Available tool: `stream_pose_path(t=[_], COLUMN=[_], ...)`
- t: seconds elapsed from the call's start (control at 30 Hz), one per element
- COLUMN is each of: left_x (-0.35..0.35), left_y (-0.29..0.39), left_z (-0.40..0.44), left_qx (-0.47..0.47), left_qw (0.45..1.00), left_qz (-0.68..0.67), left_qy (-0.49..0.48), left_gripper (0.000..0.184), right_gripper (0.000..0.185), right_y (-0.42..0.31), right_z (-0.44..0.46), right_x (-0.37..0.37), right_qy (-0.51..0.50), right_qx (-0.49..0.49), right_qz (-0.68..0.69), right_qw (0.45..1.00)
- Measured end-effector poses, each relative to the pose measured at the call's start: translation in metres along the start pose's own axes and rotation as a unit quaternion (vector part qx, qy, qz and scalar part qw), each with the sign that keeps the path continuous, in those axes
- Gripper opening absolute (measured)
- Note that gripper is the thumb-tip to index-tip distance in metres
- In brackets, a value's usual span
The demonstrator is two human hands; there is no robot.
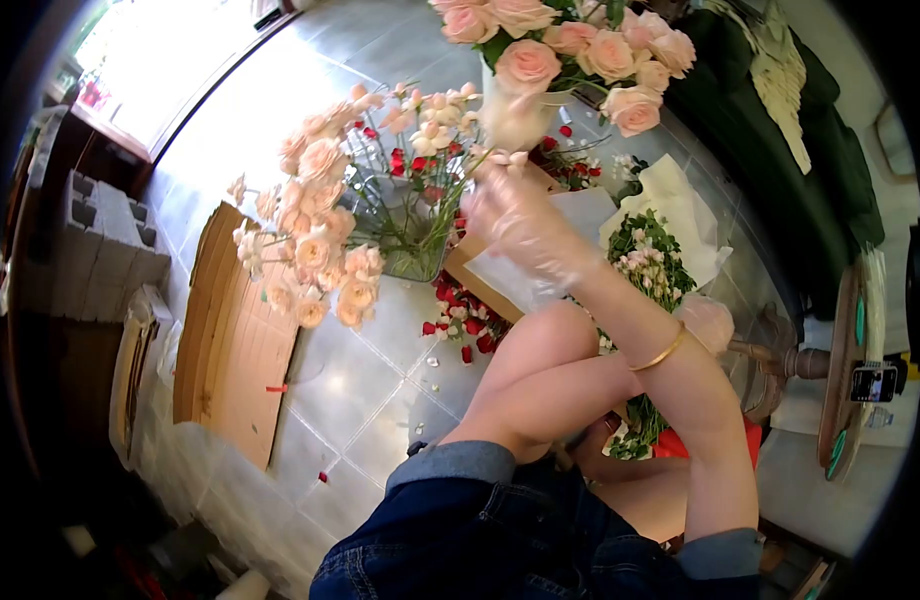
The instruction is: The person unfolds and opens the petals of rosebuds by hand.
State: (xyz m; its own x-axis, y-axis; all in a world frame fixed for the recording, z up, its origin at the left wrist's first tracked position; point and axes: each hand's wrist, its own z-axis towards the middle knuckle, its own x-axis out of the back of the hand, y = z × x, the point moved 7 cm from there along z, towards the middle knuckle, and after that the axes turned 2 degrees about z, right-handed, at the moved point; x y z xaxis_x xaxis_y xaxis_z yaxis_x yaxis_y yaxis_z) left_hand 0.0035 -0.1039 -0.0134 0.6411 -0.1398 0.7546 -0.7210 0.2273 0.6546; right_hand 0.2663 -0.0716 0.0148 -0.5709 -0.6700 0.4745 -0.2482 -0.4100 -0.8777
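Observation:
My right hand (pixel 515 220), in a thin clear glove and blurred by motion, is raised in the upper middle. Its fingers are closed around a thin flower stem, with small pale blossoms (pixel 505 157) just above them. Beside it on the left stands a clear glass vase (pixel 415 262) with many green stems, peach roses (pixel 320 160) and red blooms. A white vase (pixel 510 118) of large pink roses (pixel 528 66) is just beyond the hand. My left hand is out of view.
Flattened cardboard (pixel 235 335) lies on the tiled floor at left. Red flowers (pixel 470 315) and a paper-wrapped bunch (pixel 645 255) lie near my bent legs. Grey blocks (pixel 105 240) are stacked far left. A stool (pixel 845 370) with a phone (pixel 873 382) stands at right.

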Motion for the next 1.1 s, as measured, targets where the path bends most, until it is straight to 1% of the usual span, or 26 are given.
stream_pose_path(t=[0.07,0.1,0.13,0.17,0.2,0.23,0.27,0.3,0.33,0.37,0.4,0.43,0.5,0.57,0.6,0.67,0.7,0.73,0.77,0.8,0.83,0.87,0.93,0.97,1.03,1.1], left_x=[-0.012,-0.009,-0.004,-0.001,0.023,0.027,-0.037,-0.096,-0.058,-0.017,0.008,0.026,0.030,0.032,0.041,0.047,0.041,0.040,0.039,0.037,0.038,0.042,0.046,0.043,0.037,0.033], left_y=[-0.003,-0.005,-0.007,-0.009,-0.007,0.000,-0.011,-0.020,-0.013,-0.004,0.006,0.005,-0.003,-0.007,-0.001,-0.008,-0.018,-0.021,-0.031,-0.039,-0.037,-0.037,-0.033,-0.031,-0.033,-0.027], left_z=[-0.002,-0.003,-0.006,-0.008,-0.018,-0.031,-0.018,-0.007,-0.014,-0.033,-0.037,-0.046,-0.051,-0.048,-0.049,-0.043,-0.037,-0.034,-0.027,-0.022,-0.019,-0.016,-0.010,-0.008,-0.003,0.000], left_qx=[0.023,0.047,0.072,0.096,0.057,0.016,-0.031,-0.089,-0.130,-0.163,-0.198,-0.234,-0.259,-0.267,-0.219,-0.195,-0.219,-0.226,-0.171,-0.116,-0.123,-0.090,0.003,-0.004,0.002,-0.001], left_qw=[1.000,0.999,0.997,0.995,0.989,0.960,0.974,0.974,0.986,0.944,0.968,0.963,0.951,0.941,0.928,0.926,0.946,0.945,0.956,0.964,0.963,0.970,0.973,0.972,0.972,0.966], left_qz=[0.006,0.011,0.017,0.022,0.011,0.003,-0.076,-0.147,-0.075,-0.005,0.065,0.136,0.132,0.161,0.277,0.313,0.233,0.233,0.235,0.238,0.242,0.225,0.215,0.219,0.213,0.232], left_qy=[0.008,0.011,0.013,0.014,-0.134,-0.281,-0.211,-0.146,0.071,0.287,0.139,-0.012,0.104,0.135,0.122,0.083,0.052,0.046,0.021,-0.003,-0.007,-0.023,-0.085,-0.087,-0.097,-0.114], left_gripper=[0.011,0.011,0.012,0.013,0.014,0.018,0.023,0.028,0.023,0.019,0.013,0.009,0.012,0.013,0.014,0.016,0.017,0.017,0.017,0.018,0.018,0.018,0.019,0.019,0.023,0.025], right_gripper=[0.020,0.020,0.019,0.019,0.019,0.019,0.021,0.024,0.028,0.033,0.037,0.038,0.037,0.033,0.029,0.023,0.020,0.018,0.017,0.017,0.017,0.016,0.018,0.021,0.021,0.022], right_y=[0.033,0.029,0.027,0.023,0.019,0.015,0.019,0.014,0.004,-0.008,-0.002,0.005,0.028,0.074,0.110,0.189,0.227,0.264,0.302,0.340,0.381,0.429,0.444,0.424,0.404,0.412], right_z=[-0.004,-0.007,-0.020,-0.031,-0.042,-0.053,-0.055,-0.058,-0.065,-0.078,-0.089,-0.106,-0.147,-0.195,-0.223,-0.283,-0.314,-0.342,-0.369,-0.393,-0.416,-0.436,-0.445,-0.440,-0.423,-0.417], right_x=[-0.018,-0.010,-0.017,-0.008,0.003,0.013,0.034,0.061,0.089,0.120,0.150,0.184,0.241,0.280,0.293,0.307,0.306,0.298,0.289,0.276,0.259,0.243,0.220,0.205,0.178,0.160], right_qy=[-0.129,-0.121,-0.265,-0.302,-0.338,-0.373,-0.333,-0.288,-0.241,-0.172,-0.111,-0.032,0.123,0.249,0.286,0.355,0.385,0.367,0.347,0.324,0.301,0.203,0.129,0.166,0.170,0.148], right_qx=[0.069,0.063,0.038,0.018,-0.004,-0.026,-0.087,-0.089,-0.093,-0.152,-0.118,-0.170,-0.166,-0.207,-0.239,-0.311,-0.351,-0.410,-0.466,-0.463,-0.458,-0.444,-0.448,-0.487,-0.439,-0.454], right_qz=[-0.262,-0.262,-0.319,-0.307,-0.294,-0.282,-0.215,-0.162,-0.109,0.016,0.050,0.065,0.091,0.094,0.113,0.135,0.138,0.114,0.091,0.082,0.072,-0.140,-0.336,-0.324,-0.181,-0.136], right_qw=[0.954,0.955,0.909,0.903,0.894,0.884,0.914,0.939,0.960,0.973,0.986,0.983,0.974,0.942,0.921,0.872,0.842,0.827,0.809,0.821,0.833,0.861,0.819,0.794,0.863,0.868])
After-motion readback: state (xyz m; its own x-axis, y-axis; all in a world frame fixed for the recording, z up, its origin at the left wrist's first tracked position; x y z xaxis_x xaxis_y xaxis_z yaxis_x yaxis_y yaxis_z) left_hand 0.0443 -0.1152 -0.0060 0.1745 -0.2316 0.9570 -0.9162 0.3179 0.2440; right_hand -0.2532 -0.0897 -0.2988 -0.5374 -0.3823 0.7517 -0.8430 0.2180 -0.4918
